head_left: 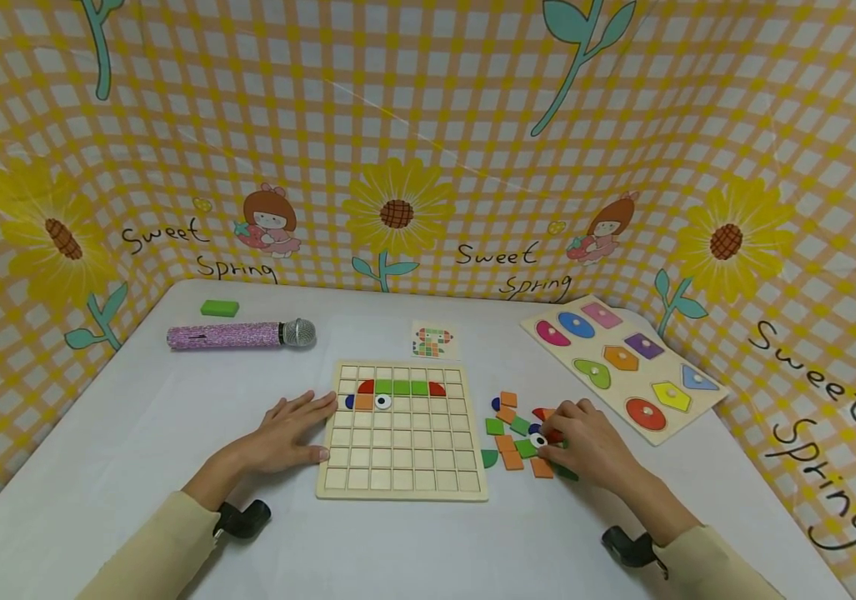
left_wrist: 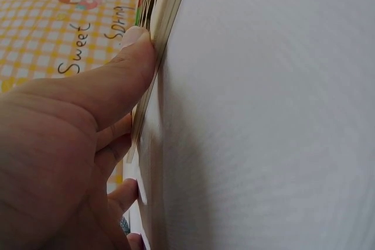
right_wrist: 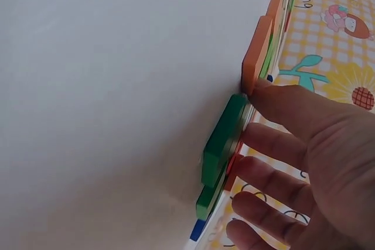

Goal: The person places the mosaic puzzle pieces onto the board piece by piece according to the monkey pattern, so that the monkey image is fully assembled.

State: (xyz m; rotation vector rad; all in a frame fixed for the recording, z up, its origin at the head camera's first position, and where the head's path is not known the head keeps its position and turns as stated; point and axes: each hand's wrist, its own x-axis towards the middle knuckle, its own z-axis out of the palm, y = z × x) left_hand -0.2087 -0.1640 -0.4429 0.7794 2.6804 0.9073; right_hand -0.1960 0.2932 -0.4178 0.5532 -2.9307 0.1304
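A wooden grid board [head_left: 402, 492] lies flat on the table, with a row of red and green tiles [head_left: 402, 387] near its top. Under that row sit a blue piece, an orange square and a white eye tile [head_left: 382, 402]. My left hand [head_left: 277, 435] rests along the board's left edge, fingers extended and thumb [left_wrist: 126, 77] touching the rim. To the right of the board, my right hand [head_left: 585, 439] reaches over loose coloured tiles [head_left: 512, 459]. Its thumb and index finger pinch another white eye tile [head_left: 538, 441]; the right wrist view hides that grip.
A small pattern card [head_left: 436, 340] lies behind the board. A pink glittery microphone [head_left: 228, 336] and a green block [head_left: 220, 308] are at the back left. A shape puzzle board [head_left: 623, 367] sits at the back right. Patterned cloth [head_left: 428, 125] walls in the table.
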